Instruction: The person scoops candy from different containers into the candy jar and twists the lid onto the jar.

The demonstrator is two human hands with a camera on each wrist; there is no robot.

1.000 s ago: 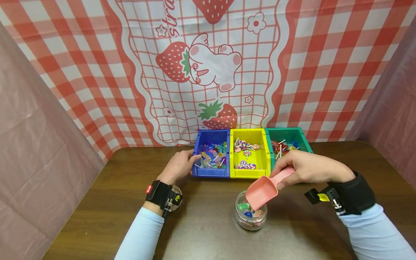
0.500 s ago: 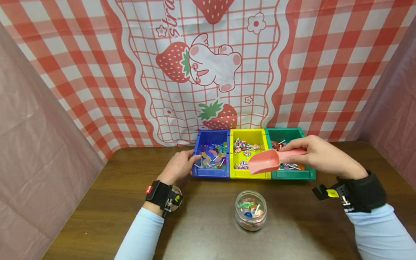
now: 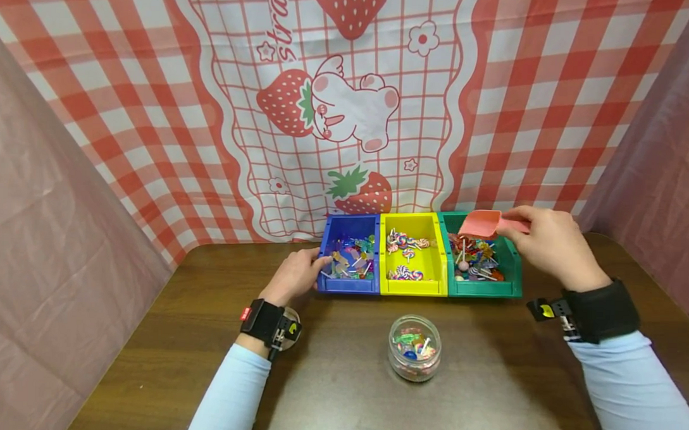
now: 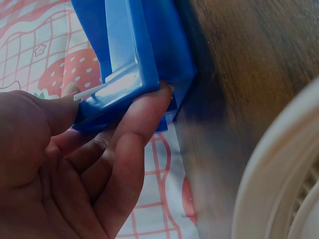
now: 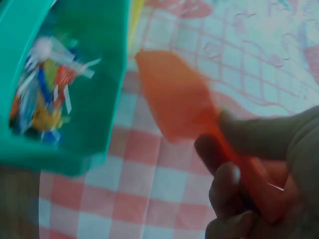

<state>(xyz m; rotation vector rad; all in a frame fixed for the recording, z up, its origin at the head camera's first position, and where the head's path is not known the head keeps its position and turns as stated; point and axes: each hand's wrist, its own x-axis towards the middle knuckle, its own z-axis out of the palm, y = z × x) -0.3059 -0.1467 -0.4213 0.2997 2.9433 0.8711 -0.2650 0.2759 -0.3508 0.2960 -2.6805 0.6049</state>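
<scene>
My right hand (image 3: 554, 244) grips the handle of a pink scoop (image 3: 481, 223), its bowl over the back of the green bin (image 3: 490, 288). Wrapped candies and small lollipops lie heaped in that bin. In the right wrist view the scoop (image 5: 174, 94) looks blurred, with thumb and fingers around its handle. My left hand (image 3: 297, 273) holds the front left corner of the blue bin (image 3: 349, 286); in the left wrist view its thumb and fingers pinch the bin's wall (image 4: 124, 82). A glass jar (image 3: 414, 369), open on top and partly filled with colourful candies, stands in front of the bins.
Between the blue and green bins sits a yellow bin (image 3: 434, 262) with swirl lollipops. All three stand in a row on the brown wooden table (image 3: 339, 379). A red-and-white strawberry cloth (image 3: 496, 119) hangs right behind them, with pink cloth at both sides.
My right hand has lifted the scoop away from over the jar and carried it back and right to the green bin. My left hand stays on the blue bin.
</scene>
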